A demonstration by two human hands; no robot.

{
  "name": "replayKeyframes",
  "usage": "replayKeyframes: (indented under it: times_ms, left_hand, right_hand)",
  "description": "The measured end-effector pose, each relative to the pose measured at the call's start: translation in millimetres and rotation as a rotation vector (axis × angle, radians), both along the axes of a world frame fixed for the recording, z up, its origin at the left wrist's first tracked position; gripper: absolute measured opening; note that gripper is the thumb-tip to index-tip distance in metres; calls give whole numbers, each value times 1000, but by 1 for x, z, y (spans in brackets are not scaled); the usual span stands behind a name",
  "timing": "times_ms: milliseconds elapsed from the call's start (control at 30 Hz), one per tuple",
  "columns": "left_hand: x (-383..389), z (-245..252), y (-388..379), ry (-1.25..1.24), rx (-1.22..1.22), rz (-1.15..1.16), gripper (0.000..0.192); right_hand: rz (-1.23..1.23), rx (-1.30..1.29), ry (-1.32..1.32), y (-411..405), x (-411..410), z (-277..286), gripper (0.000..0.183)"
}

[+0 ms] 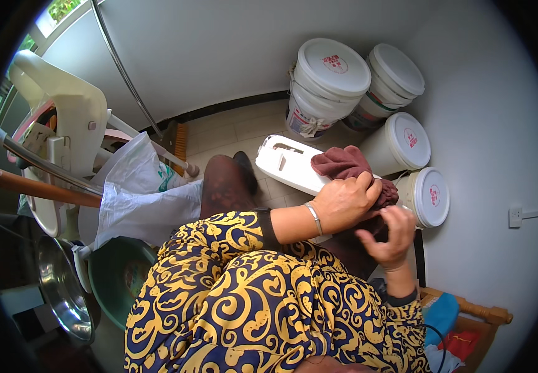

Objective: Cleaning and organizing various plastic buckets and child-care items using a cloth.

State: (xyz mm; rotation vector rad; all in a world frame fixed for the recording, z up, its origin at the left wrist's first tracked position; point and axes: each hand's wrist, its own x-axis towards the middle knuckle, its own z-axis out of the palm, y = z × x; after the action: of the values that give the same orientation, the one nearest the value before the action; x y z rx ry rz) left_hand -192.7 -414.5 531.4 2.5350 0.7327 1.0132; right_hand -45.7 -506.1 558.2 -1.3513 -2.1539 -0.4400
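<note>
A maroon cloth (341, 163) lies bunched over one end of a long white plastic part (292, 170) with a slot cut in it. My left hand (346, 200), with a silver bangle at the wrist, pinches the cloth's gathered lower end. Just right of it my right hand (392, 238) is raised, its thumb and fingers apart. Its fingertips come close to the cloth; I cannot tell whether they touch. The far end of the white part is hidden under the cloth and my left hand.
Several lidded white plastic buckets (332, 67) stand along the walls. At left are a white plastic chair (77, 121), a white plastic bag (147, 200), a green basin (115, 275) and a steel basin (66, 289). An orange-bristled broom (181, 144) rests by the wall. Wooden furniture (488, 312) holds cloths.
</note>
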Motion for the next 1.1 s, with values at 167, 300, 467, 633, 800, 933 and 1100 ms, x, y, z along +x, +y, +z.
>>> replayKeyframes:
  times_ms: [167,300,467,633,800,933,1100]
  left_hand:
    - [1,0,4,-13,-95,-58,36]
    - [-25,0,32,131,-204,-117,32]
    - [-85,-41,87,636,-356,-242,34]
    - [-110,-42,104,680,-224,-72,36]
    - [-120,-6,116,-352,-950,-97,23]
    - [-112,30,98,-205,-507,-474,29]
    - [-64,-38,70,324,-547,-642,34]
  right_hand:
    - [-204,114,16,10,18,-39,60]
    - [-34,131,-35,17,28,-40,58]
    - [-26,31,-159,14,73,-36,54]
    - [-5,-138,-92,15,66,-38,50]
    - [20,38,32,7,71,-62,43]
    - [85,47,23,9,63,-60,42]
    - [159,6,-140,21,49,-52,46]
